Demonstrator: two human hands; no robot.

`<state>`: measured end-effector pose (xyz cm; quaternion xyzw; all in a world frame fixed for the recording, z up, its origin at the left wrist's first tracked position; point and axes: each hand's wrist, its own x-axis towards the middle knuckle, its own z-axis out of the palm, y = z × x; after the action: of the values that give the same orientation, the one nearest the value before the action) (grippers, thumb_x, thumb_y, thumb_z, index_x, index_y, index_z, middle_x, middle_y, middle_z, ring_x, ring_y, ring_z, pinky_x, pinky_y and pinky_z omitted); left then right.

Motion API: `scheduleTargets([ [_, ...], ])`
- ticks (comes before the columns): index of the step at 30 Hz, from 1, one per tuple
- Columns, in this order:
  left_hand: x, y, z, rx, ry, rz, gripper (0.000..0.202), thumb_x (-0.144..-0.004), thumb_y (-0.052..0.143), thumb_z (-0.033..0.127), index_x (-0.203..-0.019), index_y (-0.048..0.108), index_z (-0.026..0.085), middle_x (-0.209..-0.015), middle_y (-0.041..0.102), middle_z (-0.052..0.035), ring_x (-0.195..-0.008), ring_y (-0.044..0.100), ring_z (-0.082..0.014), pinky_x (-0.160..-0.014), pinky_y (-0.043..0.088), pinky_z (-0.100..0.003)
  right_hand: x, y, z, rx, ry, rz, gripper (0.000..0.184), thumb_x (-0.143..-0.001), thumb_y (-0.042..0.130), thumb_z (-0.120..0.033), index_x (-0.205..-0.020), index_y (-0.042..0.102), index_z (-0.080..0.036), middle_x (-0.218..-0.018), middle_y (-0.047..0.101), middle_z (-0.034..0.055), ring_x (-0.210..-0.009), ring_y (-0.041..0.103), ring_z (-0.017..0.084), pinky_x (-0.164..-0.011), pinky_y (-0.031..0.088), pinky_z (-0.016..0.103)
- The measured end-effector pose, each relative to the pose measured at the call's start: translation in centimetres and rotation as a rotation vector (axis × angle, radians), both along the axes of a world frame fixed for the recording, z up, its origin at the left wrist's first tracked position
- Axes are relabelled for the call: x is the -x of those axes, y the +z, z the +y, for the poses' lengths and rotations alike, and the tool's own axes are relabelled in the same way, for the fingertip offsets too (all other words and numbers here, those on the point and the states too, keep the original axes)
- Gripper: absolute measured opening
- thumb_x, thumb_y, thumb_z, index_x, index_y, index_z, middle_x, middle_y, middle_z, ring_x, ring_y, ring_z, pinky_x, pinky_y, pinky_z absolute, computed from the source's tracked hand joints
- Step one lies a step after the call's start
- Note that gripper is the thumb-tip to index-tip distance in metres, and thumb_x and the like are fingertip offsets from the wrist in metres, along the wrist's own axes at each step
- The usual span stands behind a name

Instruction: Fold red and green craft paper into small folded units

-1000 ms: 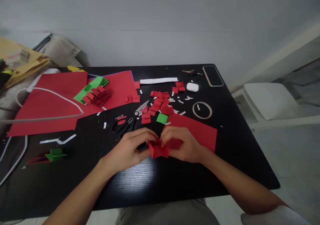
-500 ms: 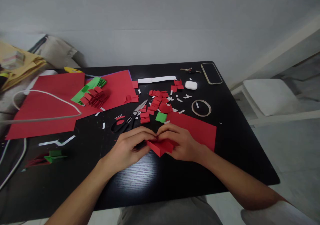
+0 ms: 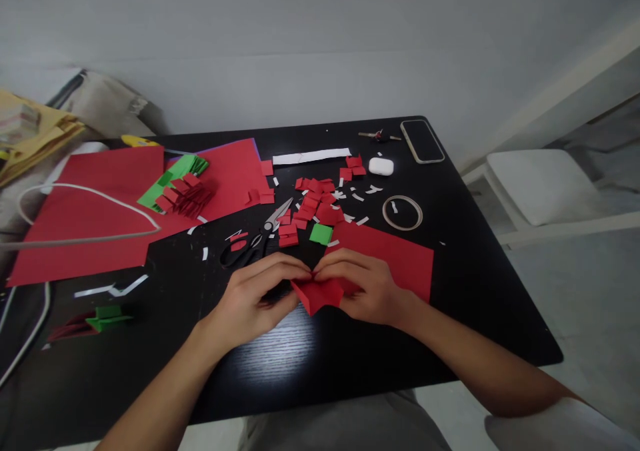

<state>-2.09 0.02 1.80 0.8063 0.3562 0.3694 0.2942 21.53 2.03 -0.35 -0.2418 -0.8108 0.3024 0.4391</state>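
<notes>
Red paper piece [image 3: 316,293], small and partly folded, sits just below the centre of the frame, pinched between both hands above the black table [image 3: 310,357]. The left hand [image 3: 255,296] closes thumb and fingers on its left edge; the right hand [image 3: 367,287] does the same on the right, and the fingertips of the two hands nearly meet over the top of the fold. Both grips are closed tight on the paper, with nothing else in either hand.

To fold it well, I judge that the edges should be lined up exactly before any crease is pressed, with the thumbs steadying the underside and the forefingers running outward along the fold line. Light pressure first, then a firm pinch, would keep so small a piece from skewing.

Just beyond the hands, at mid-frame, lies a red sheet [image 3: 395,257], a green square [image 3: 321,233] and a scatter of folded red pieces [image 3: 315,204]. The scissors [image 3: 255,241] lie just above the left hand, close enough to catch a knuckle. A tape ring [image 3: 403,212] rests right of centre.
</notes>
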Motion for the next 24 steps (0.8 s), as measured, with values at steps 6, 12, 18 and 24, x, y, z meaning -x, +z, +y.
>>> scheduleTargets([
  [6, -0.27, 0.09, -0.11, -0.048, 0.04, -0.03, 0.026, -0.091, 0.072, 0.011, -0.115, 0.074, 0.021, -0.107, 0.079, -0.0078, -0.098, 0.077, -0.0194, -0.084, 0.064, -0.029, 0.04, -0.15, -0.11, 0.022, -0.009, 0.013, 0.022, -0.091, 0.067, -0.009, -0.109, 0.07, -0.022, -0.109, 0.077, 0.0093, -0.102, 0.076, 0.02, -0.09, 0.065, 0.033],
  [12, -0.55, 0.2, -0.37, -0.081, 0.075, -0.046, 0.027, -0.09, 0.073, 0.009, -0.114, 0.075, 0.02, -0.107, 0.079, -0.0083, -0.097, 0.077, -0.0188, -0.085, 0.065, -0.029, 0.13, -0.64, -0.25, 0.029, -0.024, 0.036, 0.024, -0.091, 0.072, -0.014, -0.113, 0.068, -0.022, -0.108, 0.079, 0.0087, -0.101, 0.077, 0.021, -0.089, 0.066, 0.035],
  [18, -0.67, 0.05, -0.59, -0.09, 0.086, -0.061, 0.029, -0.088, 0.072, 0.004, -0.114, 0.075, 0.018, -0.108, 0.078, -0.0086, -0.097, 0.077, -0.0177, -0.085, 0.064, -0.027, 0.11, -0.52, -0.24, 0.046, -0.007, 0.041, 0.02, -0.091, 0.071, -0.012, -0.11, 0.07, -0.019, -0.106, 0.079, 0.0102, -0.098, 0.077, 0.02, -0.089, 0.065, 0.033],
  [24, -0.68, 0.15, -0.5, -0.083, 0.082, -0.055, 0.028, -0.087, 0.074, 0.006, -0.112, 0.074, 0.017, -0.107, 0.078, -0.009, -0.097, 0.076, -0.0183, -0.085, 0.063, -0.028, 0.15, -0.23, -0.37, 0.058, -0.026, 0.046, 0.019, -0.09, 0.071, -0.012, -0.108, 0.071, -0.02, -0.105, 0.08, 0.0093, -0.096, 0.078, 0.021, -0.088, 0.066, 0.033],
])
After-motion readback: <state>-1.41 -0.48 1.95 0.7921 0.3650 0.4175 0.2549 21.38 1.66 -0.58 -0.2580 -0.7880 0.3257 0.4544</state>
